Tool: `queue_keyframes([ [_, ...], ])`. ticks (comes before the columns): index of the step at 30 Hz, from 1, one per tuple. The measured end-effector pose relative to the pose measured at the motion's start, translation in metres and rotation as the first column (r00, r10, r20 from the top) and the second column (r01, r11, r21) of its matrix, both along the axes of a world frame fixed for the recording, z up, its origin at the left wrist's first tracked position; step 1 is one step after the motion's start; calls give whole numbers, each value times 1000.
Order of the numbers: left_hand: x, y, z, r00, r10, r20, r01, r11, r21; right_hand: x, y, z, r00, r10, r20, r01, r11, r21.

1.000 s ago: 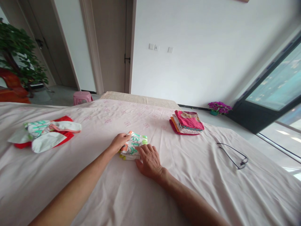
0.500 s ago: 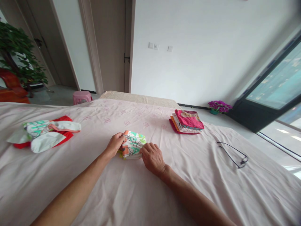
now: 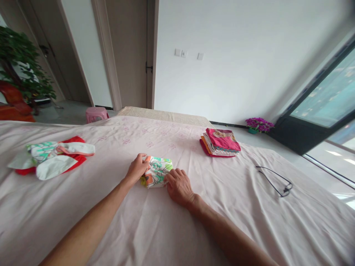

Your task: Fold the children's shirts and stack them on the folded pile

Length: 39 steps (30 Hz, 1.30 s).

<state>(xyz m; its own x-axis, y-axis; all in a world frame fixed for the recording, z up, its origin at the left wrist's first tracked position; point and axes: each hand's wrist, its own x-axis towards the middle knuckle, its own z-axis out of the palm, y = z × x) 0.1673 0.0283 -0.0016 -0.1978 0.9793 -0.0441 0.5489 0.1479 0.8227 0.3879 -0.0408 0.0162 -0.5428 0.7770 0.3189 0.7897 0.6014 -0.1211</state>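
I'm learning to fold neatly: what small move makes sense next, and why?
Perhaps tuck in the yellow fabric with the left hand: it sticks out left of the folded cloth, near that hand, while the right hand touches the cloth's right side.

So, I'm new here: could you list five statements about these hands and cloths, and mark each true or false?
1. The bare left hand touches a folded white cloth with green and orange print. True.
2. A neat stack of folded cloths, pinkish-red on top, lies left of that cloth. False: it lies right of it.
3. The bare right hand is on the stack. False: it is at the printed cloth's right edge.
4. A loose red-and-white cloth heap lies left of both hands. True.
5. Thin dark-framed glasses rest on the heap. False: they lie on the pale pink sheet.
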Motion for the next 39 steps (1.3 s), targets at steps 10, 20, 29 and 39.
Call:
queue_keyframes([
  [10, 2, -64, 19, 833, -282, -476, 491, 774, 401, 7, 0, -3, 994, -87, -67, 89, 996, 24],
  [20, -10, -87, 6, 775, -270, -572, 565, 702, 433, 22, 1, -4, 991, -68, -116, 67, 998, -7],
  [29, -20, -96, 6, 647, -272, -712, 664, 660, 351, 23, -3, -8, 996, 79, -33, -80, 997, -14],
  [39, 25, -64, 29, 725, -178, -666, 502, 798, 333, -4, 14, 15, 925, -5, -380, 0, 1000, -11],
])
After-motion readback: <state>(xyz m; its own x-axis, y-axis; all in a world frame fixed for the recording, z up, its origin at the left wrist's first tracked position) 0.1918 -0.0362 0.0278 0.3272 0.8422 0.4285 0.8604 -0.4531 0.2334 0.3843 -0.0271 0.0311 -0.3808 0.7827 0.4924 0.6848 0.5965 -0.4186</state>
